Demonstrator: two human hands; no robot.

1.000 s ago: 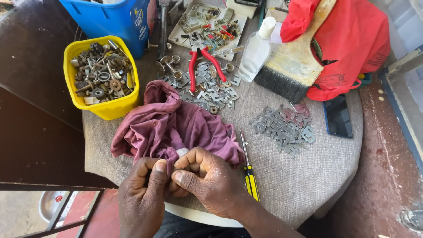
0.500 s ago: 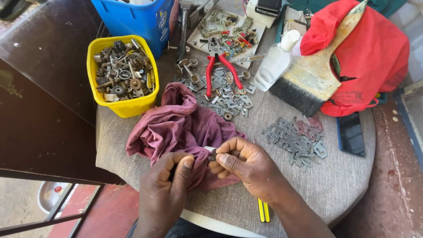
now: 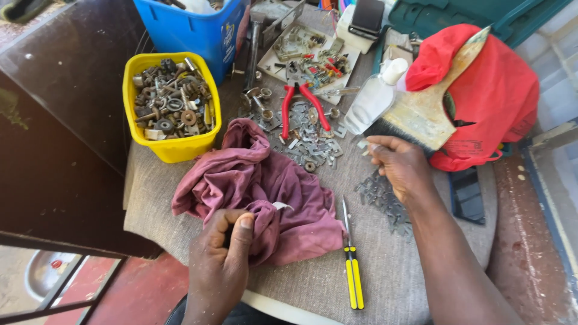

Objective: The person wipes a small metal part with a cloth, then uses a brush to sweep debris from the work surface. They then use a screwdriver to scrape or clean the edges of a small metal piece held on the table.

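Observation:
A crumpled maroon cloth (image 3: 265, 186) lies on the round grey table (image 3: 391, 277). My left hand (image 3: 226, 241) grips a fold of that cloth at the near edge. My right hand (image 3: 400, 165) is stretched out over the table, pinching a small pale metal piece (image 3: 363, 145) between thumb and fingers. It hovers above a pile of flat grey metal clips (image 3: 385, 201) and close to the bristles of a wide paint brush (image 3: 421, 114). A yellow-handled screwdriver (image 3: 351, 265) lies between my arms.
A yellow tub (image 3: 171, 147) of rusty nuts and washers stands at the left, a blue bin (image 3: 192, 30) behind it. Red pliers (image 3: 304, 105) lie on scattered metal parts. A clear bottle (image 3: 373, 96), a red bag (image 3: 487, 90) and a white tray of parts (image 3: 304, 57) crowd the back.
My right hand left the cloth and moved away to the right, toward the brush and clip pile, carrying a small piece. My left hand stays on the cloth.

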